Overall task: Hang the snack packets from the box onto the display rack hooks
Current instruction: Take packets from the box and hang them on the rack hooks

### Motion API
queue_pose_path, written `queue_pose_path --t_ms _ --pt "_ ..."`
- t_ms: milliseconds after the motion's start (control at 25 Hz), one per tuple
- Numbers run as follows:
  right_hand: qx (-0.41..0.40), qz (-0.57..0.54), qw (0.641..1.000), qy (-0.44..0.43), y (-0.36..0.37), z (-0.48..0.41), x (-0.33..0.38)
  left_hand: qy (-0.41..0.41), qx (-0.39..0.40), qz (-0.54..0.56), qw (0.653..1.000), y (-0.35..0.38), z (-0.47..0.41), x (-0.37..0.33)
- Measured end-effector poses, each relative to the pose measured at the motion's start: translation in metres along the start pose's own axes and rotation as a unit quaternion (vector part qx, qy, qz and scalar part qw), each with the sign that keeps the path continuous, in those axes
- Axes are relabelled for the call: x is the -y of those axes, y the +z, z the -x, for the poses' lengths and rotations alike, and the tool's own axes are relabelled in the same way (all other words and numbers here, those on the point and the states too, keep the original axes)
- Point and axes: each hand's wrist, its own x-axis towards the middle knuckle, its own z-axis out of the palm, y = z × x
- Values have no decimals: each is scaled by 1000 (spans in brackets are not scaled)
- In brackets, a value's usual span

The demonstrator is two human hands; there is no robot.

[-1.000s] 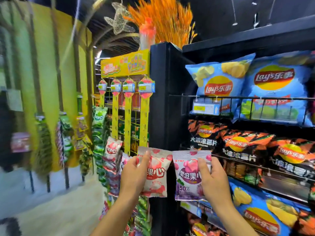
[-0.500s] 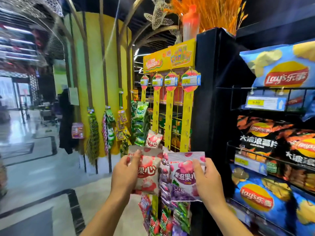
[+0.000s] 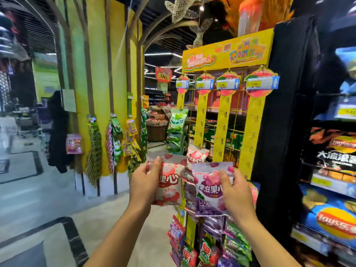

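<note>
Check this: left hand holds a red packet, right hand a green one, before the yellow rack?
No: the head view shows the right hand holding a purple packet, not green. The left hand holds the red packet, before the yellow rack.

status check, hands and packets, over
Left hand grips red packet. Right hand grips purple packet. Both held before yellow rack, not yet hooked. Hung packets crowd lower hooks.

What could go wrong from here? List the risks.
Each hand holds a packet, left hand the red packet, right hand the purple packet, so no hand is free to steady a hook. Hung packets crowd the yellow rack below; bumping them might knock some off.
</note>
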Motion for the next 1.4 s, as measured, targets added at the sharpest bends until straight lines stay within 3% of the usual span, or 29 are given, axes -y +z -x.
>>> queue_pose_path --t_ms 400,960,1400 --pt "-54 15 998 38 91 -22 -8 -20 82 34 996 -34 -100 42" --pt "-121 41 990 51 116 -119 -83 -24 157 -12 987 65 -215 86" --pt "-240 111 961 84 90 -151 -102 -17 262 29 964 146 -246 94"
